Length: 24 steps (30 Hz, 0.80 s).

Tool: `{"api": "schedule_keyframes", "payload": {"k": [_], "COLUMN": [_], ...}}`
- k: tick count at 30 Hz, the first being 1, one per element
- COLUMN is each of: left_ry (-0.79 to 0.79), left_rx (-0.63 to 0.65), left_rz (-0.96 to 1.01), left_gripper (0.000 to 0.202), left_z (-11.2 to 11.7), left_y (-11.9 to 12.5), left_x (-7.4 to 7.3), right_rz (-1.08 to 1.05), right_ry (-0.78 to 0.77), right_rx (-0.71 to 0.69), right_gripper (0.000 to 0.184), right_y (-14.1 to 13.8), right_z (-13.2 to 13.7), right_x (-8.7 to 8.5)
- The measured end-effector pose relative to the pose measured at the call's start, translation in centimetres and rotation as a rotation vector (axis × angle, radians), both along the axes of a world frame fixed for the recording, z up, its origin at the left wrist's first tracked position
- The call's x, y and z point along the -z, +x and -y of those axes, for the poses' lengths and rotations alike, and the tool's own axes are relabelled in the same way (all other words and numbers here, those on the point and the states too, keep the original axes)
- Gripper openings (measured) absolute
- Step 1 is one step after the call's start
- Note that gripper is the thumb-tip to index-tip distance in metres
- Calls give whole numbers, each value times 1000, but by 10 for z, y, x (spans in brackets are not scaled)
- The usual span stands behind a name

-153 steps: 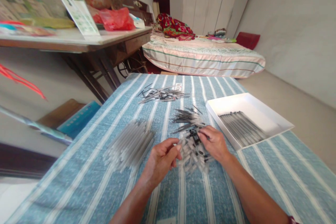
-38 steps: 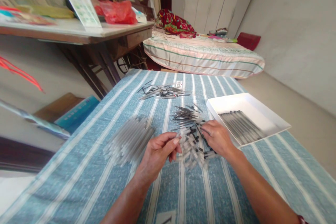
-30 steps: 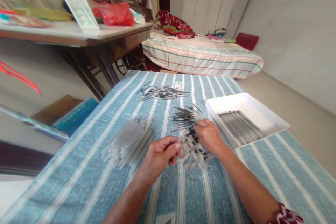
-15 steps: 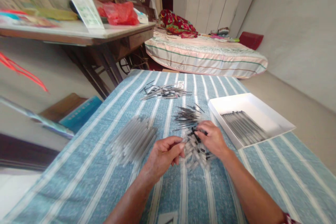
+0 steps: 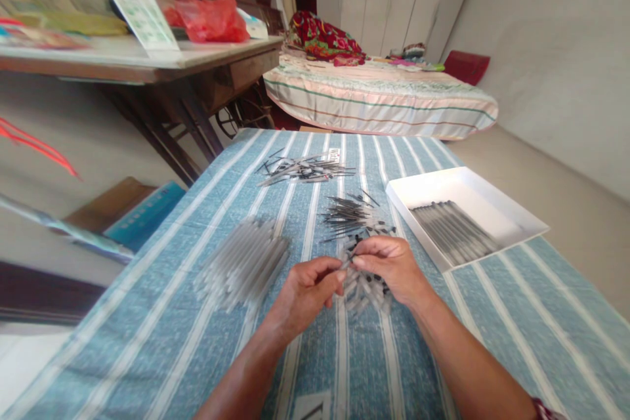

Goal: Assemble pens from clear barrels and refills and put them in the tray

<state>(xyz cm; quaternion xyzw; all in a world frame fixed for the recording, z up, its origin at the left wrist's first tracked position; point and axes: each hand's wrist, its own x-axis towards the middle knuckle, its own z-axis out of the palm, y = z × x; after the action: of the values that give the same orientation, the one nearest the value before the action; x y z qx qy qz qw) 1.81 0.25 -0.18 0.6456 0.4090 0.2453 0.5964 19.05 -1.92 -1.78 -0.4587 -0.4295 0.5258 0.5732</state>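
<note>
My left hand (image 5: 311, 285) is closed in a pinch on a small translucent pen part, mostly hidden by the fingers. Facing it, my right hand (image 5: 394, 269) pinches a small dark pen part, and the fingertips of both hands nearly meet. Beneath them lies a loose pile of short translucent pen caps (image 5: 367, 295) and small black pieces. Thin dark pen refills (image 5: 347, 212) are heaped just beyond. To the left, a stack of frosted pen barrels (image 5: 243, 262) lies side by side.
On the right stands a shallow white box (image 5: 516, 215) with a row of grey pens (image 5: 451, 230) inside. Mixed thin parts (image 5: 305, 170) lie at the table's far end. A striped blue cloth (image 5: 197, 354) covers the table. A desk (image 5: 211, 65) and a bed (image 5: 384, 98) stand beyond.
My right hand has moved left from the pile to my left hand, bringing a small dark part. My left hand keeps its pinch. The view has shifted slightly.
</note>
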Motion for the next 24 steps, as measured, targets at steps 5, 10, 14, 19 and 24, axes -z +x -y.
{"api": "schedule_keyframes", "payload": {"k": [5,10,14,19,24], "left_ry": [12,10,8,15,15], "left_rx": [6,1,3,-10,-21], "left_rz": [-1,-15,-18,-43,-71], "left_gripper": [16,16,17,17,17], "left_z": [0,0,1,1,1], "left_y": [1,2,1,2,3], "left_x": [1,2,1,-1,0], "right_rz": [-1,10,18,10,34], "right_ry": [-10,-9,-12,-19,-23], "right_rx": [-1,-18,-28,-51,-69], "right_gripper": [19,19,15,16,17], "right_y": [1,1,2,2,1], "right_z": [0,0,1,2,1], "right_x": [1,2,3,4,4]}}
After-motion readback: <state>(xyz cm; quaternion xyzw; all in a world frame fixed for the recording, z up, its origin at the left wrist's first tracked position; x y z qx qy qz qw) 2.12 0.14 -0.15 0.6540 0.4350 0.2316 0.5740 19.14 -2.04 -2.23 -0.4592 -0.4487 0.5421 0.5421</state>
